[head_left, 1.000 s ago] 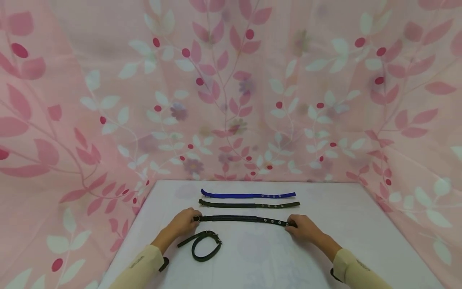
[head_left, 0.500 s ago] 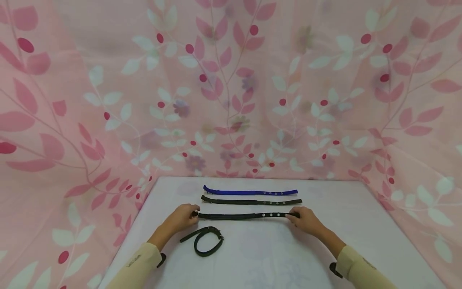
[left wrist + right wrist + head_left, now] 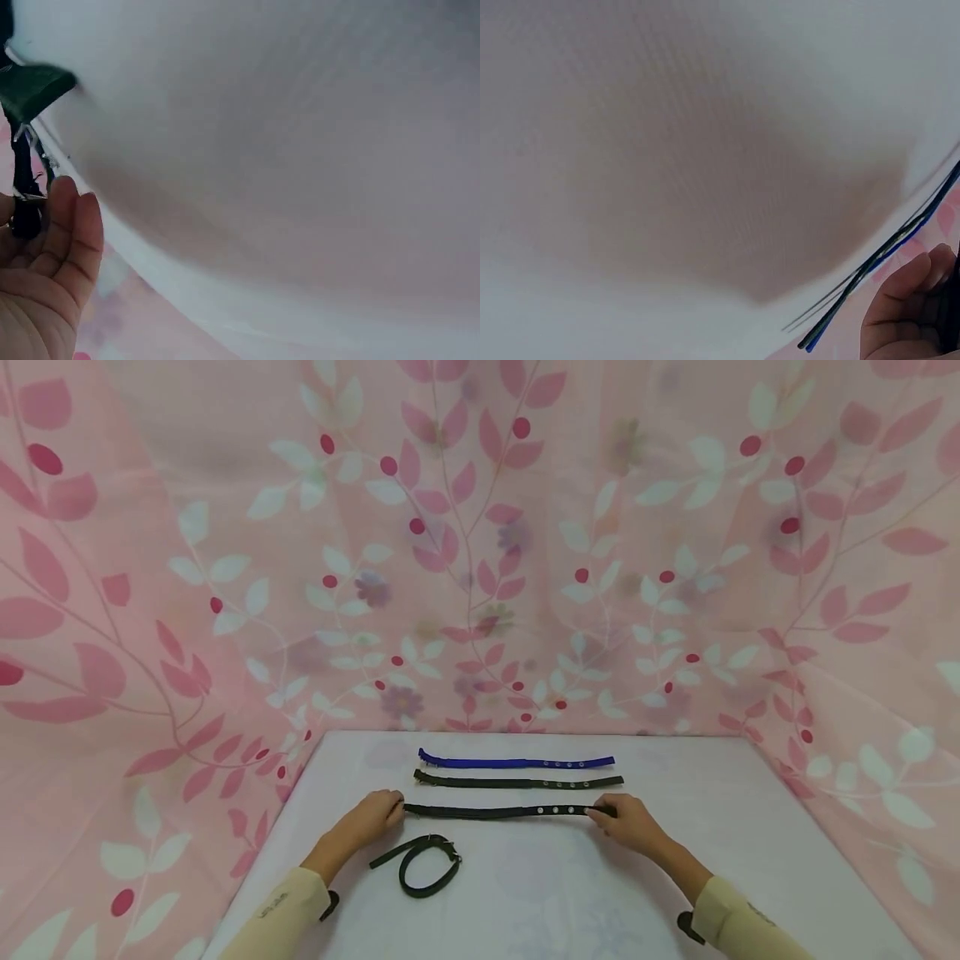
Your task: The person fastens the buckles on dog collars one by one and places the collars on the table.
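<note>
A black collar [image 3: 480, 813] with metal eyelets near its right end stretches between both hands in the head view. My left hand [image 3: 377, 818] grips its buckle end, where the fingers cover most of the buckle. In the left wrist view, that end of the black collar [image 3: 27, 217] lies between the thumb and fingers of the left hand [image 3: 56, 277]. My right hand [image 3: 628, 820] pinches the eyelet end, with a short tip showing. Only part of the right hand [image 3: 904, 319] appears in the right wrist view.
Behind the held collar, a blue collar [image 3: 487, 763] and a dark green collar [image 3: 487, 782] lie straight, side by side. A coiled dark green collar [image 3: 405, 877] rests on the white-covered table [image 3: 570, 902] nearer the front. A floral curtain [image 3: 480, 568] surrounds the table.
The right end of the black collar has come up level with the left, so it runs straighter. My left fingers now hide more of its buckle. The other collars stay in place.
</note>
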`<state>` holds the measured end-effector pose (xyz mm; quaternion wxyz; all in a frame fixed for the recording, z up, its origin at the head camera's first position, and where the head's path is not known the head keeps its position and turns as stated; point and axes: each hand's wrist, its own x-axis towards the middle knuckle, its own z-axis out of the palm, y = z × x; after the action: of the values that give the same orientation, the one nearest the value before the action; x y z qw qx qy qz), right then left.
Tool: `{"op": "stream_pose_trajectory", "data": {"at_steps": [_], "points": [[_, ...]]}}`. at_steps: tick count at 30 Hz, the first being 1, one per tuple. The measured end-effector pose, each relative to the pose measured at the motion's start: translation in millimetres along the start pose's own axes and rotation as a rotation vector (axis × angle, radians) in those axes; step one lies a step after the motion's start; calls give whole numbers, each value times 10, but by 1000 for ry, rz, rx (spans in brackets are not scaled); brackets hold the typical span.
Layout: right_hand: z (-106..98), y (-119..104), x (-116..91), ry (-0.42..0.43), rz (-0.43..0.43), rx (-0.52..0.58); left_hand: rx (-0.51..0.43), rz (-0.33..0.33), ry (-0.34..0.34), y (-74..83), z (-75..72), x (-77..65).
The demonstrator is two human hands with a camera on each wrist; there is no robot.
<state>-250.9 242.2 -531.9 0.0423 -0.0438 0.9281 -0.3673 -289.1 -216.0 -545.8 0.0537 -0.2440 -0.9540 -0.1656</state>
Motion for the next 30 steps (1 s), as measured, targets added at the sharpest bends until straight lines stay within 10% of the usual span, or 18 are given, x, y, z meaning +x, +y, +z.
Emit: {"op": "stream_pose_trajectory", "data": {"at_steps": [12, 23, 30], "points": [[-114, -61, -42, 130, 57, 227, -662, -397, 186, 131, -292, 30], [-122, -103, -71, 234, 34, 272, -1236, -502, 345, 330, -504, 68], [-149, -191, -136, 256, 53, 434, -1387, -381, 393, 432, -640, 51]]}}
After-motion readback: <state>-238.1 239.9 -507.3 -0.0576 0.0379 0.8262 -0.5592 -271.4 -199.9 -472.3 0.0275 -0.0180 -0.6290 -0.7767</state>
